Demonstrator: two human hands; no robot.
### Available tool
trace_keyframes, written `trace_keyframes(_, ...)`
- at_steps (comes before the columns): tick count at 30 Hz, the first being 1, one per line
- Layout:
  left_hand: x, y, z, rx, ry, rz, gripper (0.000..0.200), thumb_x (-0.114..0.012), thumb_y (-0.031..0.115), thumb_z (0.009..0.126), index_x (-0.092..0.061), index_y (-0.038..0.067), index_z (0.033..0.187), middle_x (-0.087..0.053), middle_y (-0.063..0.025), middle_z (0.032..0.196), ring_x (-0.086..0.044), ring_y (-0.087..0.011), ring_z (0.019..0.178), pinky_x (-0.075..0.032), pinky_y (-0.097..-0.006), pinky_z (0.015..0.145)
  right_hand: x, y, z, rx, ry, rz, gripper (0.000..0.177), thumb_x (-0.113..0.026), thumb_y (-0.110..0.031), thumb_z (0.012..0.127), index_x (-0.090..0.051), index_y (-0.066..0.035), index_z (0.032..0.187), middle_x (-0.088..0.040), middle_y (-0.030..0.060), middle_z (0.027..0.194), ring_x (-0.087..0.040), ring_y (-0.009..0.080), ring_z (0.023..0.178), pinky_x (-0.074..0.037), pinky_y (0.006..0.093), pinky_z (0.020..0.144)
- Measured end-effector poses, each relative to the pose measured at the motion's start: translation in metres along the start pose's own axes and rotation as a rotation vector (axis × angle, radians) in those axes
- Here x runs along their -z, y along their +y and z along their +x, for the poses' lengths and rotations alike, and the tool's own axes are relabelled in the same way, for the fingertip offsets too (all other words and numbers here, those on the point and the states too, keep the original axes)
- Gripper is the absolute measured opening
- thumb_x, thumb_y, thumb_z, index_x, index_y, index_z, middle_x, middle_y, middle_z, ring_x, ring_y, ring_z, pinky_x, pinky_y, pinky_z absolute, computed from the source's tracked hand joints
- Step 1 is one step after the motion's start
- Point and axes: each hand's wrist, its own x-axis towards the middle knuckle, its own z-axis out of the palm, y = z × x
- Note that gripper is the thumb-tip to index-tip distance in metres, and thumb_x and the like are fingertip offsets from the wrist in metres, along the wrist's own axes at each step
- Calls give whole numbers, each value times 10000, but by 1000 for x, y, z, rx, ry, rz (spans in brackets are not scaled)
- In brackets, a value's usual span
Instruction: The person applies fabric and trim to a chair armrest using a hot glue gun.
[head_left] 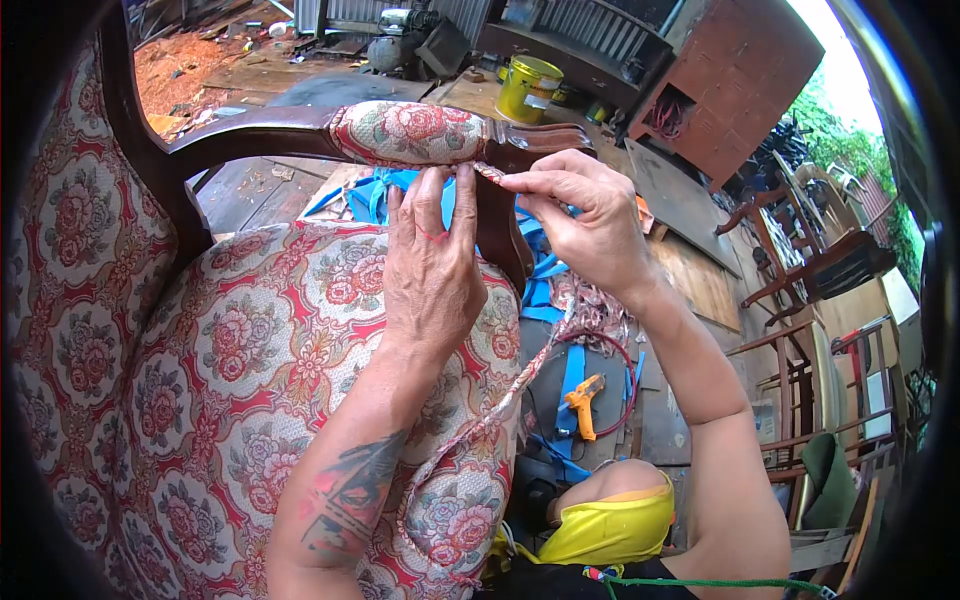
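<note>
My right hand (592, 220) pinches a patterned fabric piping cord (489, 173) between thumb and index finger, at the front end of the padded armrest. My left hand (435, 265) has its fingers stretched up against the lower edge of the armrest pad (410, 132); whether they press on the cord there is hidden. The pad is covered in floral fabric and set in a dark wooden chair frame (255, 135). Beneath my left forearm lies the matching floral seat (240, 345). A long length of piping (487, 418) trails over the seat's front edge.
An orange glue gun (583, 405) lies on the floor beside the chair, among blue strips (572, 375) and fabric scraps (595, 305). Further back stand a yellow bucket (530, 88) and a reddish-brown cabinet (725, 85). Wooden chair frames (800, 250) are stacked on the right.
</note>
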Motion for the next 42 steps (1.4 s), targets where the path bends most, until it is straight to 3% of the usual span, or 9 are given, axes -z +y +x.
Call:
trace_keyframes(5, 2, 0, 0, 4, -22, -23, 893, -708, -13, 799, -426, -22, 1646, -390, -246, 1630, -403, -408, 1543, -282, -606, 1311, 4, -2, 4, 94, -24, -107, 274, -791, 35, 866, -828, -83, 1110, -733, 105, 938, -730, 288, 855, -610, 397, 764)
trace_keyframes(13, 1, 0, 1, -22, -42, 7, 892, -695, -12, 802, -408, -53, 1646, -394, -255, 1625, -404, -407, 1542, -283, -602, 1312, 15, 3, 14, 324, -87, -260, 303, -768, 71, 811, -790, -24, 1097, -689, 145, 1020, -711, 339, 968, -613, 437, 838)
trace_keyframes(17, 4, 0, 2, -33, -47, 5, 876, -684, 0, 815, -403, -73, 1642, -410, -260, 1616, -404, -405, 1544, -275, -595, 1316, 17, 6, 22, 322, -90, -268, 293, -760, 65, 821, -787, -28, 1098, -687, 144, 1021, -707, 345, 976, -606, 444, 859)
trace_keyframes(19, 3, 1, 3, -29, -48, 0, 875, -682, 0, 816, -403, -74, 1642, -412, -260, 1614, -404, -406, 1543, -274, -592, 1318, 17, 5, 26, 316, -58, -279, 235, -817, 52, 863, -811, -29, 1083, -698, 115, 980, -720, 285, 888, -597, 393, 774)
trace_keyframes(26, 2, 0, 2, -39, -33, 25, 889, -681, -3, 808, -397, -79, 1647, -420, -259, 1602, -414, -409, 1532, -281, -583, 1317, 16, 9, 28, 284, -59, -263, 184, -821, -1, 906, -787, -29, 1084, -703, 124, 984, -724, 294, 872, -595, 401, 772)
trace_keyframes(28, 3, 0, 3, -42, -31, 32, 890, -680, -5, 804, -399, -78, 1646, -423, -258, 1596, -415, -410, 1530, -283, -584, 1316, 18, 9, 30, 250, -93, -257, 218, -755, 23, 882, -758, -18, 1097, -687, 158, 1023, -712, 356, 977, -597, 453, 874)
trace_keyframes(32, 2, 1, 4, -38, -36, 35, 886, -674, -21, 797, -409, -75, 1641, -429, -256, 1584, -426, -415, 1522, -292, -589, 1311, 18, 12, 36, 245, -98, -242, 205, -746, 20, 895, -753, -12, 1098, -685, 159, 1009, -715, 356, 965, -596, 454, 867)
trace_keyframes(34, 2, 0, 3, -39, -29, 38, 886, -672, -29, 792, -411, -77, 1638, -432, -261, 1579, -432, -420, 1516, -300, -586, 1308, 17, 14, 39, 264, -70, -256, 165, -798, -18, 932, -779, -33, 1096, -709, 132, 991, -738, 309, 883, -599, 411, 781)
trace_keyframes(42, 0, -1, 4, -97, 6, 78, 891, -664, -66, 774, -423, -71, 1631, -453, -288, 1545, -445, -454, 1489, -352, -564, 1279, 18, 21, 43, 292, -96, -209, 142, -764, -5, 952, -761, -6, 1094, -694, 143, 999, -732, 333, 895, -593, 425, 798)
